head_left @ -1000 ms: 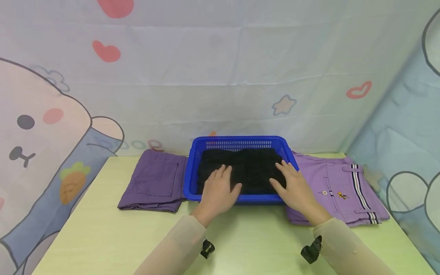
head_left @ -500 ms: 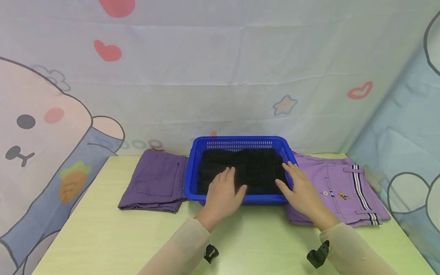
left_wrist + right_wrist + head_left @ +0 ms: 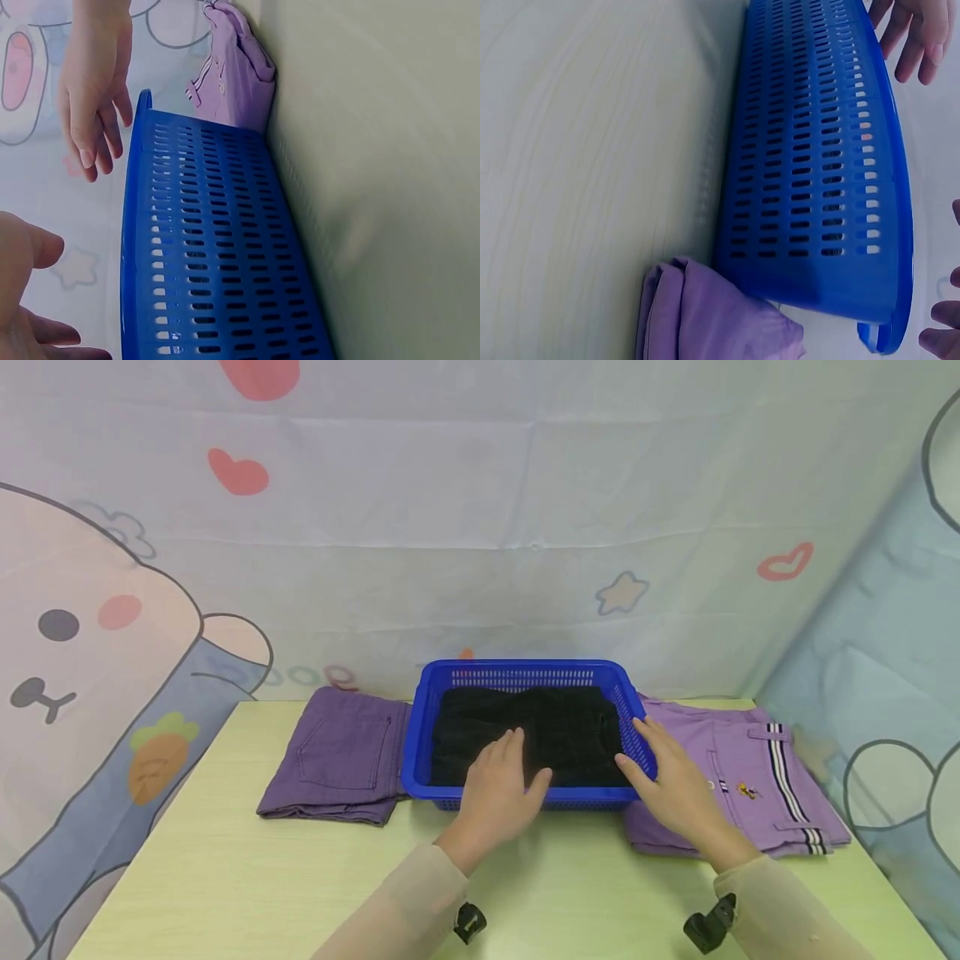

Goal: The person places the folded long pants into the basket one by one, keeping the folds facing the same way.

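A blue plastic basket (image 3: pixel 581 797) with slotted walls stands at the back middle of the table, holding a folded black garment (image 3: pixel 562 718). My left hand (image 3: pixel 498 789) is above its front rim, fingers extended and thumb spread, overlapping the black garment in the head view. Over the front right corner hovers my right hand (image 3: pixel 678 789), also with straight fingers. Both wrist views show the hands raised above the basket's rim, holding nothing. Right of the basket lies a pair of folded lilac trousers (image 3: pixel 761 760), partly hidden by my right hand.
Folded dark purple trousers (image 3: pixel 345 752) lie against the basket's left side. A printed cloth backdrop (image 3: pixel 450 527) rises directly behind the table (image 3: pixel 247 877) and along its right side. Each sleeve carries a small black wrist camera (image 3: pixel 470 923).
Both hands have drifted right and slightly back towards me, the right one leaving its place over the black garment for the basket's right corner. The basket and the clothes stay put.
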Demonstrator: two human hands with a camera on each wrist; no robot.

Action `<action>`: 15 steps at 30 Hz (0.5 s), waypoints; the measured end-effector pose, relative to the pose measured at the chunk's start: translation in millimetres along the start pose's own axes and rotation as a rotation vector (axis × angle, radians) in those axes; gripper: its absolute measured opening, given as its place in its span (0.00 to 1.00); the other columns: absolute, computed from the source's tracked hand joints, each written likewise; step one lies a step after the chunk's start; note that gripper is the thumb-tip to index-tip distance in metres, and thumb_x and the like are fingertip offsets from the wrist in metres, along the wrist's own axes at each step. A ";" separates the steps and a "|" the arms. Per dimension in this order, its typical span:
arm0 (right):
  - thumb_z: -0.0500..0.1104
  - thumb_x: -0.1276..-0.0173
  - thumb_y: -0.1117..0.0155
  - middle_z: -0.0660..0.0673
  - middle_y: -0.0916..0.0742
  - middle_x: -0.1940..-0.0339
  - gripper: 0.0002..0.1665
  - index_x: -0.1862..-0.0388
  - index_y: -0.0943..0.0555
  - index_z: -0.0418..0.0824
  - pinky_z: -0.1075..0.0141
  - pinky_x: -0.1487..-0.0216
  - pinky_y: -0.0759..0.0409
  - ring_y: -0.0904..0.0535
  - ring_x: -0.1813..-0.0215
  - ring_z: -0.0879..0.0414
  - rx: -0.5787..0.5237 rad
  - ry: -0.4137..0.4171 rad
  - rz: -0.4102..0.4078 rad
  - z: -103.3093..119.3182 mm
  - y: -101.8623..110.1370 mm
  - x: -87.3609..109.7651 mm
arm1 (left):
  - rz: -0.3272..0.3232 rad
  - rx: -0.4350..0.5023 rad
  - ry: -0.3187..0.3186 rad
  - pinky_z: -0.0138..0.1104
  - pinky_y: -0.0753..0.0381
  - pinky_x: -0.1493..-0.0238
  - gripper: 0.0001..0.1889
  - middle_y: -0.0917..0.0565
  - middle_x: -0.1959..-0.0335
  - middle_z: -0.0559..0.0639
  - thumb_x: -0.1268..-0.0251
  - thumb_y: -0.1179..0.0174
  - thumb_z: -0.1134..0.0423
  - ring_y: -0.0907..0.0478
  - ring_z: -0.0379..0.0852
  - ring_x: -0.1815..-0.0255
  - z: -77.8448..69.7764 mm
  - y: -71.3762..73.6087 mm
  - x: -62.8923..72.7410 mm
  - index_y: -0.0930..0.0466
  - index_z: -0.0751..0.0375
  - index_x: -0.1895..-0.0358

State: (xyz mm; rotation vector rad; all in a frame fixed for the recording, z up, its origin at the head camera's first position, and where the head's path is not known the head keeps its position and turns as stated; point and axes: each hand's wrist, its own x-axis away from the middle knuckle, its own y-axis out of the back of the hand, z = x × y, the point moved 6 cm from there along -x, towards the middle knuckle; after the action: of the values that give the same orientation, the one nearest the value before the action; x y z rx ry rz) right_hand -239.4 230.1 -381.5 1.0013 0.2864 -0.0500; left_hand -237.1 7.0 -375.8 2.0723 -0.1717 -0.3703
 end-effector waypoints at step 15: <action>0.61 0.28 0.53 0.33 0.39 0.26 0.40 0.26 0.44 0.40 0.35 0.34 0.44 0.44 0.29 0.31 -0.022 -0.029 -0.016 -17.2 10.4 7.5 | -0.015 0.039 -0.029 0.50 0.36 0.32 0.35 0.38 0.28 0.58 0.31 0.54 0.44 0.39 0.56 0.29 -16.7 -2.8 6.5 0.44 0.63 0.28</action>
State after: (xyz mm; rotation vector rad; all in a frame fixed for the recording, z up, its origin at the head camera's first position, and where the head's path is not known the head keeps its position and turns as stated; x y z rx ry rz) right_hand -234.1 250.8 -383.6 0.9754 0.2679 -0.0752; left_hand -225.5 20.4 -371.7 2.1090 -0.1818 -0.4091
